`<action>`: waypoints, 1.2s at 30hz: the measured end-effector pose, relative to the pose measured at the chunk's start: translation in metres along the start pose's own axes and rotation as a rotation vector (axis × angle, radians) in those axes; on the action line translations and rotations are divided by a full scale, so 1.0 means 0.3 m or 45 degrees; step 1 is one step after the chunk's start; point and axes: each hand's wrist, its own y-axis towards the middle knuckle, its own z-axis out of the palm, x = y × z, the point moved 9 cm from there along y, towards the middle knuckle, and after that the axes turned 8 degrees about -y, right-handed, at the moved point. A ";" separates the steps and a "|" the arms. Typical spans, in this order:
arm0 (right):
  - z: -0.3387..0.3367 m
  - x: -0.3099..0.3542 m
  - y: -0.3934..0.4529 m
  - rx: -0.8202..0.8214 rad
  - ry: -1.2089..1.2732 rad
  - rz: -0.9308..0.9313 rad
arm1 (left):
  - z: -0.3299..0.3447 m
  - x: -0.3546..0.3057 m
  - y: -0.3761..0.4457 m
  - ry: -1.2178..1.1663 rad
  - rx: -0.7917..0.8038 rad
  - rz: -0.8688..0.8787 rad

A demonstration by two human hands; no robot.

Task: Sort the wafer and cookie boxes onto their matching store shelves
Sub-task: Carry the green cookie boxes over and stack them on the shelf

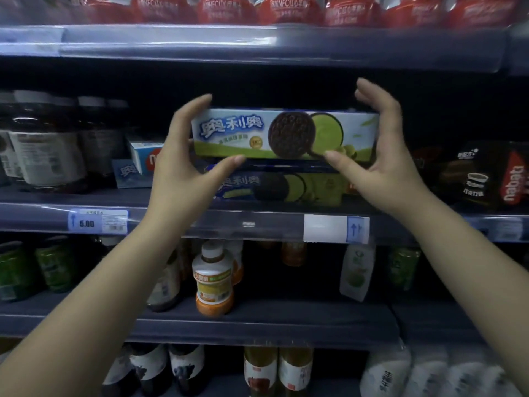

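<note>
A long green-and-white cookie box (237,134) with a dark sandwich cookie printed on it is held level in front of the middle shelf (200,222). My left hand (183,159) grips its left end, fingers over the top and thumb under the bottom edge. My right hand (383,156) grips the right end the same way. Directly below it a matching cookie box (286,186) lies on the shelf. Two more boxes stand to the left: a blue-and-white one (126,174) and a white one with a red logo (144,157).
Dark jars (43,144) fill the shelf's left side and dark wafer packs (483,179) its right. Red pouches (229,8) line the top shelf. Bottles (213,279) stand on the shelves below. A 5.00 price tag (97,222) sits on the rail.
</note>
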 end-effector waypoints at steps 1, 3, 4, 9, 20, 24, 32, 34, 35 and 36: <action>0.007 -0.012 0.013 0.016 -0.022 0.026 | 0.009 0.008 0.017 0.016 -0.002 0.010; 0.041 -0.046 0.016 0.094 -0.074 0.090 | 0.031 0.052 0.026 0.032 0.016 0.001; 0.067 -0.069 0.005 0.161 -0.108 0.137 | 0.044 0.080 0.017 0.052 0.036 -0.020; 0.108 -0.142 -0.068 0.068 -0.168 0.271 | 0.061 0.132 -0.023 0.229 0.017 -0.021; 0.122 -0.198 -0.053 0.101 0.012 0.270 | 0.061 0.143 -0.007 0.366 -0.156 0.036; 0.102 -0.203 -0.057 0.090 0.043 0.295 | 0.055 0.128 -0.015 0.334 -0.167 0.057; 0.063 -0.185 -0.088 0.038 0.075 0.226 | 0.044 0.121 -0.036 0.256 -0.104 0.066; 0.074 -0.182 -0.090 0.040 0.063 0.199 | 0.045 0.126 -0.039 0.265 -0.092 0.065; 0.077 -0.181 -0.090 0.040 0.053 0.183 | 0.045 0.127 -0.042 0.276 -0.082 0.069; 0.080 -0.179 -0.090 0.043 0.037 0.167 | 0.044 0.126 -0.044 0.285 -0.066 0.069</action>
